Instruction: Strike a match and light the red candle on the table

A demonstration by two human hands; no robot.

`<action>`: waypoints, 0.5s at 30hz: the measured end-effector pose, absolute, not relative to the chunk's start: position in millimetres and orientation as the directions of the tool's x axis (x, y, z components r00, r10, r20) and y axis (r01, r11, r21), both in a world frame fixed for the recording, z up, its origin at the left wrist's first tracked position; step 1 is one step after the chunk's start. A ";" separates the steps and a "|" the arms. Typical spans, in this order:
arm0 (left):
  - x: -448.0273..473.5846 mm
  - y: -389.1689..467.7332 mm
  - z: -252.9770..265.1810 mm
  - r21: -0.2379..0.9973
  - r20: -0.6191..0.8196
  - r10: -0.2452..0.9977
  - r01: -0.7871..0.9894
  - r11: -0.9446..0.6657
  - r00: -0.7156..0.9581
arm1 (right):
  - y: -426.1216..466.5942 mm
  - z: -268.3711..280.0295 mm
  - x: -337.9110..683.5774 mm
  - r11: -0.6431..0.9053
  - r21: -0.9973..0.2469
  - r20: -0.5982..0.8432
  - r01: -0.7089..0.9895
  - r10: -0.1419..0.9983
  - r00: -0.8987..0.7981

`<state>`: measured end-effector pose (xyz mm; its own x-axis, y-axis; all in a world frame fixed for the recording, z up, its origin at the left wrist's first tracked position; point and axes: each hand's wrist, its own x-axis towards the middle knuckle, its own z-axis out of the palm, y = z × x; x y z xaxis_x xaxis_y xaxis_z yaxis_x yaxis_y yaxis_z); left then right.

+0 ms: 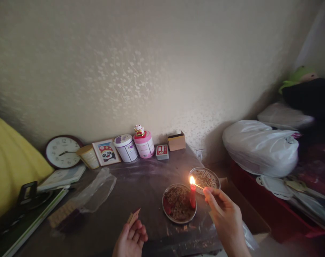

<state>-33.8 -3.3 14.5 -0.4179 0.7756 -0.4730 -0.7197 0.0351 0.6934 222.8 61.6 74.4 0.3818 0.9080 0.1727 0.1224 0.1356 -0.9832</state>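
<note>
My right hand pinches a thin matchstick between thumb and finger. The match's far tip meets a bright flame at the top of a red candle. Upright, the candle stands at the right side of a round metal plate with a brown, stained surface. In my left hand, left of the plate, a small matchbox is held between thumb and fingers, partly hidden by them. A second round plate lies behind the candle.
Along the wall stand a clock, a panda picture, two cans, a card pack and a cardboard box. A clear plastic bag lies left on the table. White bags are piled at right.
</note>
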 end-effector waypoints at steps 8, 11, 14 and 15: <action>-31.2 -3.4 11.4 0.664 -0.449 0.792 -0.747 -0.014 -0.415 | 46.7 61.3 201.1 0.183 -0.975 0.209 0.125 0.949 0.237; -31.4 -3.4 9.4 0.614 -0.456 0.797 -0.789 -0.040 -0.395 | 43.9 47.1 191.0 0.184 -0.958 0.224 0.221 0.959 0.171; -30.3 -4.4 11.1 0.578 -0.465 0.787 -0.813 -0.077 -0.405 | 44.9 32.8 183.1 0.174 -0.931 0.215 0.320 0.972 0.098; -29.6 -4.9 12.4 0.576 -0.465 0.784 -0.813 -0.085 -0.411 | 45.7 28.6 180.9 0.163 -0.922 0.203 0.352 0.976 0.080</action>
